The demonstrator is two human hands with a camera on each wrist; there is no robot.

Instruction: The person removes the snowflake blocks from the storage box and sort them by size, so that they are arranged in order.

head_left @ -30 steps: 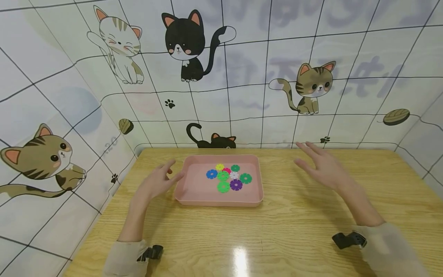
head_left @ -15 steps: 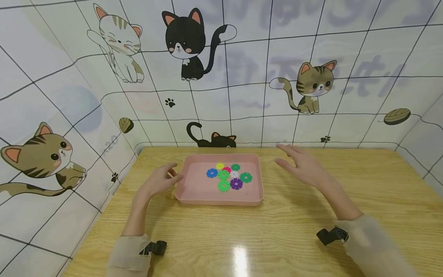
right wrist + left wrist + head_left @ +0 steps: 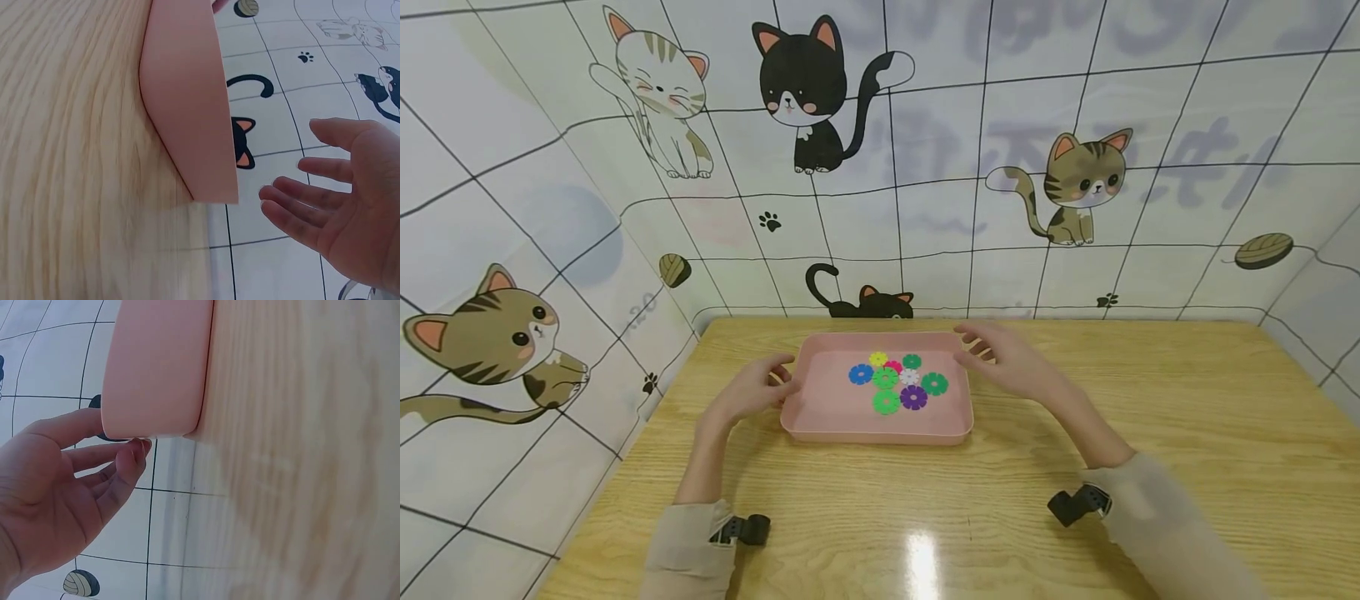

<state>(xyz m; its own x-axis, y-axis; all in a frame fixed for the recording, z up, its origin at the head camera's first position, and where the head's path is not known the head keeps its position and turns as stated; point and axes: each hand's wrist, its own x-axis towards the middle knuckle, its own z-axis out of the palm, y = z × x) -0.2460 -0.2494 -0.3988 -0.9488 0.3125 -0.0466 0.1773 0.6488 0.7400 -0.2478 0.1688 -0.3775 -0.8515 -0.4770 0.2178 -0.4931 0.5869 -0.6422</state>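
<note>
On the light wood-grain table [image 3: 850, 492], pink rectangular plastic tray [image 3: 831, 412] holds multicoloured notched plastic discs [image 3: 886, 378]. Left hand [image 3: 748, 392] loosely curved at tray's left end, contact unclear; right hand [image 3: 1011, 362] spread, just beside right end.

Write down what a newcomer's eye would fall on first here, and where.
Probably the multicoloured notched discs, clustered inside the pink tray on the wooden table. Next, perhaps the left hand at the tray's left end and right hand near its far right corner. Behind, cartoon cats decorate the gridded wall.
</note>
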